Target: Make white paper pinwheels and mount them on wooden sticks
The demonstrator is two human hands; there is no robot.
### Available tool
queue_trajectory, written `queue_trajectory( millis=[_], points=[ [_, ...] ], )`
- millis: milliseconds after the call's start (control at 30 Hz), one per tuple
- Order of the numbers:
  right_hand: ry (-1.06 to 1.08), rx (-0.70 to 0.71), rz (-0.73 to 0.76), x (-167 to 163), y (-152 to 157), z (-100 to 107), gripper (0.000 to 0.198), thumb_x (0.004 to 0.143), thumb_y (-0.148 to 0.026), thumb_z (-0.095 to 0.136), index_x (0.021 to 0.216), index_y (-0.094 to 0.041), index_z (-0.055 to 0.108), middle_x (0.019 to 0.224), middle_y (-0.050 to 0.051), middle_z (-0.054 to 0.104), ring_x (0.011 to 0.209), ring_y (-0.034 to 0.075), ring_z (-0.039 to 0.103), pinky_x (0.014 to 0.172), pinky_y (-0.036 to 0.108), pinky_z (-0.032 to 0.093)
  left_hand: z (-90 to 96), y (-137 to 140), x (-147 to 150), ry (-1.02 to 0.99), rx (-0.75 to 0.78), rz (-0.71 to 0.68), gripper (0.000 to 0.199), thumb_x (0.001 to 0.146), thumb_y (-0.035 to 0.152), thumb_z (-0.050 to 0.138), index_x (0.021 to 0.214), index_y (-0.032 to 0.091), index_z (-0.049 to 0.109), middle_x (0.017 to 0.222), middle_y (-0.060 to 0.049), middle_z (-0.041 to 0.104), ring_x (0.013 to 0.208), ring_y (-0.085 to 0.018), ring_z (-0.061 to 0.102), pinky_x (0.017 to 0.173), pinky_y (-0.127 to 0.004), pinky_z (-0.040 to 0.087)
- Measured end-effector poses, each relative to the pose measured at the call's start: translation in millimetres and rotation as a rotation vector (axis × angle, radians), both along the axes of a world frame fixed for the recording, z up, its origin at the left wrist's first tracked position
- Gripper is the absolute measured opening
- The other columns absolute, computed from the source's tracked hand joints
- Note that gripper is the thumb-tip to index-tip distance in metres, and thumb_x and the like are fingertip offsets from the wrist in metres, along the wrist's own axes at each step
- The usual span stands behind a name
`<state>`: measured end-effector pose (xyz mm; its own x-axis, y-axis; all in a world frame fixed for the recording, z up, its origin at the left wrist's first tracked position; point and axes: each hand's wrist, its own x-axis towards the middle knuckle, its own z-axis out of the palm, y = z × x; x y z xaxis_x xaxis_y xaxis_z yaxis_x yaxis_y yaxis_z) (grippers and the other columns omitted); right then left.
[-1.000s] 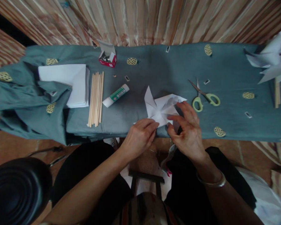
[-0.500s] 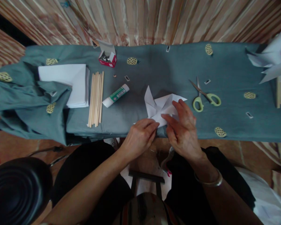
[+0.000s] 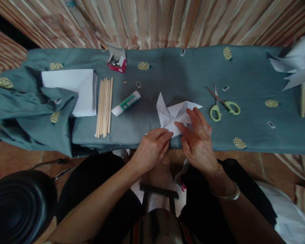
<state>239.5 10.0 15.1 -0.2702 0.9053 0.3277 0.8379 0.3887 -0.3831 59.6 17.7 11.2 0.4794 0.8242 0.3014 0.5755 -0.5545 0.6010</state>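
Note:
A white paper pinwheel with folded blades lies at the near edge of the cloth-covered table. My left hand pinches its near edge between thumb and fingers. My right hand holds it from the right, index fingertip pressed near the middle and the other fingers on the right-hand blade. The right thumb is lower down, by the near edge. Part of the paper is hidden under both hands. Green-handled scissors lie spread to the right of my right hand. A glue stick rests to the left of the pinwheel.
Several wooden sticks lie side by side left of the glue stick, beside a stack of white paper. Behind them stands an open red box of small metal pieces. A finished pinwheel is at the far right. A black round stool stands lower left.
Almost nothing differs. My right hand and its fingertips have shifted very slightly to the left on the paper; my left hand keeps its pinch.

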Motion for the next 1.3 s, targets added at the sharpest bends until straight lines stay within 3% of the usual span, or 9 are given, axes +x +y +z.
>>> queue_trajectory(
  millis=[367, 667, 1000, 1300],
  points=[
    [0.007, 0.050, -0.047, 2.8, -0.4, -4.6, 0.040, 0.085, -0.009, 0.046, 0.117, -0.028, 0.059, 0.151, 0.003, 0.038, 0.143, 0.031, 0.031, 0.110, 0.053, 0.033, -2.2, -1.1, -1.4, -0.034, 0.042, -0.022, 0.023, 0.091, 0.013, 0.051, 0.111, 0.012, 0.062, 0.100, -0.010, 0.068, 0.091, -0.019, 0.065, 0.078, -0.033, 0.058],
    [-0.012, 0.016, -0.043, 2.1, -1.3, -1.0, 0.047, 0.087, -0.010, 0.045, 0.127, -0.033, 0.055, 0.153, 0.000, 0.035, 0.143, 0.032, 0.030, 0.109, 0.056, 0.034, -2.4, -0.8, -0.7, -0.035, 0.017, -0.010, 0.023, 0.090, 0.012, 0.052, 0.109, 0.013, 0.063, 0.102, -0.010, 0.067, 0.095, -0.018, 0.065, 0.082, -0.033, 0.058],
    [-0.011, 0.066, -0.046, 2.1, 0.0, 1.0, 0.029, 0.084, -0.010, 0.048, 0.107, -0.023, 0.062, 0.147, 0.007, 0.044, 0.141, 0.032, 0.034, 0.109, 0.055, 0.035, 2.4, 2.5, 0.2, 0.002, -0.040, -0.025, 0.021, 0.089, 0.011, 0.052, 0.106, 0.012, 0.064, 0.099, -0.009, 0.067, 0.091, -0.018, 0.065, 0.080, -0.032, 0.057],
    [-0.018, 0.060, -0.004, -0.7, 1.9, 0.0, 0.041, 0.084, -0.008, 0.045, 0.119, -0.026, 0.058, 0.153, 0.006, 0.036, 0.144, 0.030, 0.028, 0.107, 0.055, 0.035, 3.7, 3.2, 0.9, -0.008, -0.063, -0.023, 0.021, 0.089, 0.011, 0.051, 0.106, 0.013, 0.064, 0.099, -0.009, 0.067, 0.092, -0.018, 0.066, 0.081, -0.032, 0.058]
  ],
)
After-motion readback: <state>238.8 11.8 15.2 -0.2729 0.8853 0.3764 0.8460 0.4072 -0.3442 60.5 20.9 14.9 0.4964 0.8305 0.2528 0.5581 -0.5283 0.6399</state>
